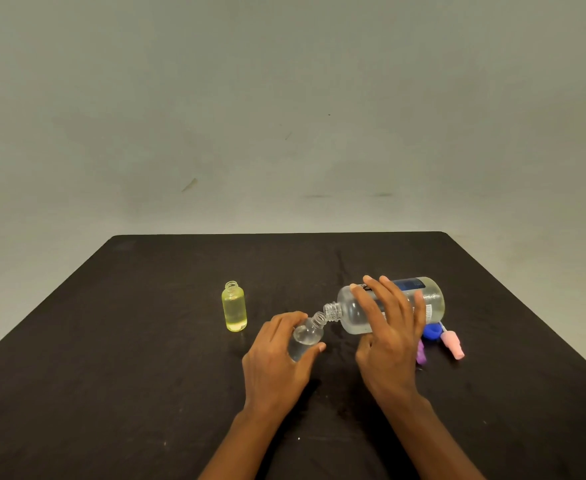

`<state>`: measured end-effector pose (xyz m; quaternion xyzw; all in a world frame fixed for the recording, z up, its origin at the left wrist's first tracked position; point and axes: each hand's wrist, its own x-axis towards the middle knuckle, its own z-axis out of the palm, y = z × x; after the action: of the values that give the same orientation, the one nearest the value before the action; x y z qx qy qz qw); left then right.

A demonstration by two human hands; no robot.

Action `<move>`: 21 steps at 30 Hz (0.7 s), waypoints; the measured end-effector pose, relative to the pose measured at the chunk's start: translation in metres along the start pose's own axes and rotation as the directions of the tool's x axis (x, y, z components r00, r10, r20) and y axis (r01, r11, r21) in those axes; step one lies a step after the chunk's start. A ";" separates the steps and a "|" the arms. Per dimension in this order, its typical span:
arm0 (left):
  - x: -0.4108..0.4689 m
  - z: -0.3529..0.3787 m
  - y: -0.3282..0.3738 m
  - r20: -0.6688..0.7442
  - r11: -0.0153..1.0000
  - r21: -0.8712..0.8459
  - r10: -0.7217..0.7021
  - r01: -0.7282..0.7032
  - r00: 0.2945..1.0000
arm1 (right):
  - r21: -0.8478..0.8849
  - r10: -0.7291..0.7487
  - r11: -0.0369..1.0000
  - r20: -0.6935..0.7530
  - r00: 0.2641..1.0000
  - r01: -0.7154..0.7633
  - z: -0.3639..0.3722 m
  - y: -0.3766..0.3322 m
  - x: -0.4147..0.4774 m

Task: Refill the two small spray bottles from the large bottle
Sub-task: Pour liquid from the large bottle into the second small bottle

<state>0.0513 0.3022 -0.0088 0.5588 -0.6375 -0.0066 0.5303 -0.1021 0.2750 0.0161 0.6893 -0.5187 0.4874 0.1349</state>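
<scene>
Clear plastic meets clear plastic at the middle of the black surface (146, 341): the large bottle (433, 299), tipped almost flat with its open neck pointing left, has its mouth touching or just beside the mouth of the clear small bottle (307, 336), which leans to the right to meet it. The right hand (388, 330) wraps over the large bottle's body, grip closed around it with fingers spread across the top. The left hand (277, 355) has its grip closed on the clear small bottle, thumb on the near side, fingers round the far side.

By my reading the task is about halfway. The yellow small bottle (234, 311) stands upright and uncapped to the left, well apart from the hands, and looks filled most of the way up, so it seems done apart from its top. The clear one appears to hold some liquid low down, and the pour into it seems to be in progress. Both spray tops remain to be refitted.

Whether liquid is flowing between the two necks is too fine to tell. Just right of the right hand lie a pink sprayer top (452, 346), a blue cap (431, 331) and a purple piece (421, 355), the last two partly hidden behind the hand. The large bottle's label is unreadable.
</scene>
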 end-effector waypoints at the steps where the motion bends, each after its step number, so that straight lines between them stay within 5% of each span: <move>1: 0.000 0.000 0.000 0.000 1.000 0.000 0.000 0.000 1.000 | 0.000 -0.001 1.000 0.002 1.000 0.001 0.000 0.000 0.000; 21: 0.001 0.000 0.001 -0.001 1.000 -0.012 -0.006 0.006 1.000 | -0.006 0.002 1.000 0.013 1.000 -0.002 0.000 -0.001 0.001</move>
<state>0.0510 0.3022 -0.0078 0.5575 -0.6354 -0.0117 0.5342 -0.1018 0.2752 0.0171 0.6914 -0.5217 0.4817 0.1330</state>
